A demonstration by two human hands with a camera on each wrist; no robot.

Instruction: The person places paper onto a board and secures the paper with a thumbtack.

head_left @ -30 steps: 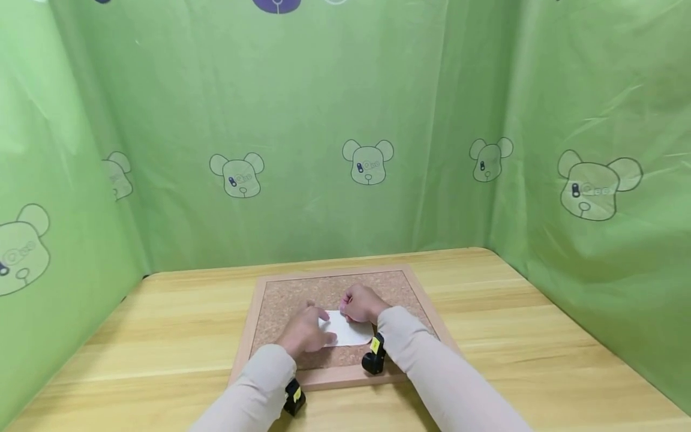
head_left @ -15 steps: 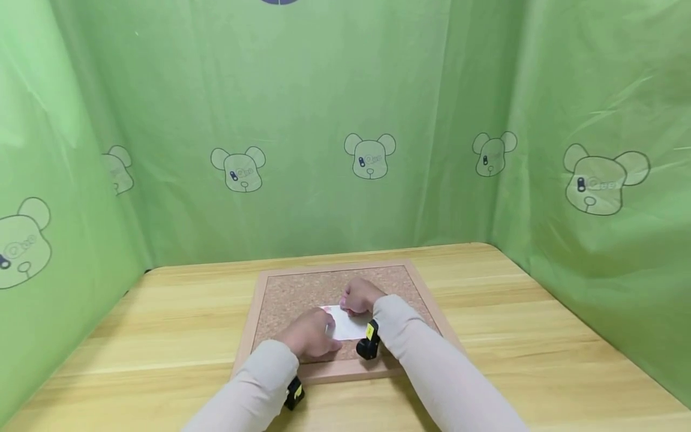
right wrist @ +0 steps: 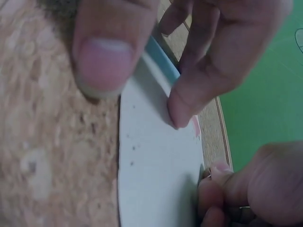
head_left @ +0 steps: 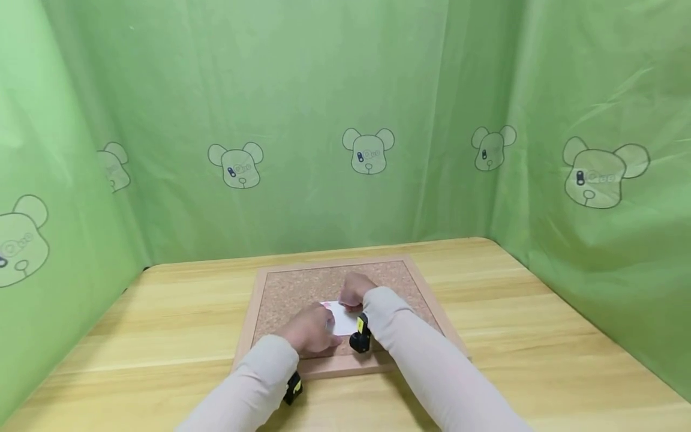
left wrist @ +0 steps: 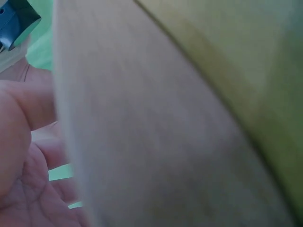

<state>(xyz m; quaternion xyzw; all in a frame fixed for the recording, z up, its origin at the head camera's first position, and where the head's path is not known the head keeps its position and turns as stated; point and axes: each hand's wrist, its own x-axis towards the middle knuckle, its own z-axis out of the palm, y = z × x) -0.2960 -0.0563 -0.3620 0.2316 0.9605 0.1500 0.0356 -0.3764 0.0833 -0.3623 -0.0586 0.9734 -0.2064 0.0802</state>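
Note:
A white paper card (head_left: 344, 319), with a pink mark and a blue strip at one end, lies on the cork board (head_left: 302, 287). My left hand (head_left: 310, 330) is at the card's left end. In the right wrist view, the left index fingertip (right wrist: 180, 111) presses on the paper while the thumb (right wrist: 105, 66) rests on or just over the cork beside it. My right hand (head_left: 357, 290) is at the card's far edge. Its thumb and finger pinch a small pin (right wrist: 209, 176), mostly hidden, with only a thin metallic glint showing.
A light wooden frame (left wrist: 142, 118) surrounds the cork and fills much of the left wrist view. Beneath the board is a wood-grain table (head_left: 178, 324). Green sheeting (head_left: 302, 90) printed with bear heads stands behind and at both sides.
My left hand has shifted and turned, uncovering the pink mark at the card's corner. The right wrist has swung left and turned, while its fingers stay at the card's far edge.

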